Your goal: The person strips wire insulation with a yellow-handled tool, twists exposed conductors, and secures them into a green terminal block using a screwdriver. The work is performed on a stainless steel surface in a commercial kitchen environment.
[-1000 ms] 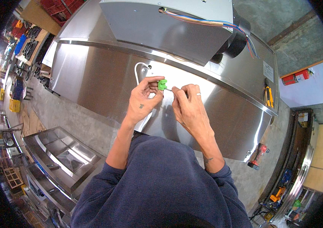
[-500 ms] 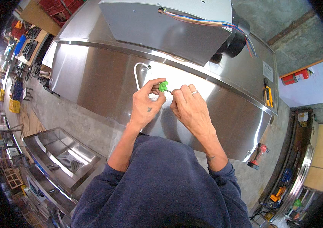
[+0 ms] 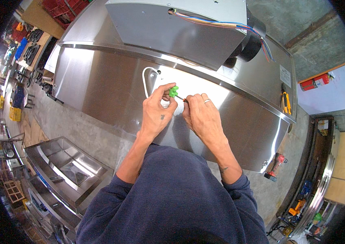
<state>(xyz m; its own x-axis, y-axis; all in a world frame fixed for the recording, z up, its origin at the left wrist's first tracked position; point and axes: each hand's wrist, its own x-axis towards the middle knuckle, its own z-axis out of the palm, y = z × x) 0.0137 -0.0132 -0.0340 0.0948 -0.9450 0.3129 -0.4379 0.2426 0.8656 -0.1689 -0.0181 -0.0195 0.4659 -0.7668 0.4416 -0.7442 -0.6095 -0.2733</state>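
Green block [image 3: 174, 92], in the head view, sits pinched between thumb and fingertips of the left hand [image 3: 155, 113], just right of the white cord [image 3: 144, 79]. Farther right of that cord, the fingers of the right hand [image 3: 205, 118] squeeze a small screwdriver [image 3: 185, 100], its thin end pointing at the block.

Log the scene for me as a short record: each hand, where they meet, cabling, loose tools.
Left hand: pinches a small green block between thumb and fingers
Right hand: grips a thin screwdriver-like tool, handle mostly hidden
Meeting point: tool's shaft points at the block; exact contact too small to tell
Cabling: white cable beyond the left hand; coloured wires from a grey metal box
Loose tools: yellow-and-black hand tool and red power drill, both at right
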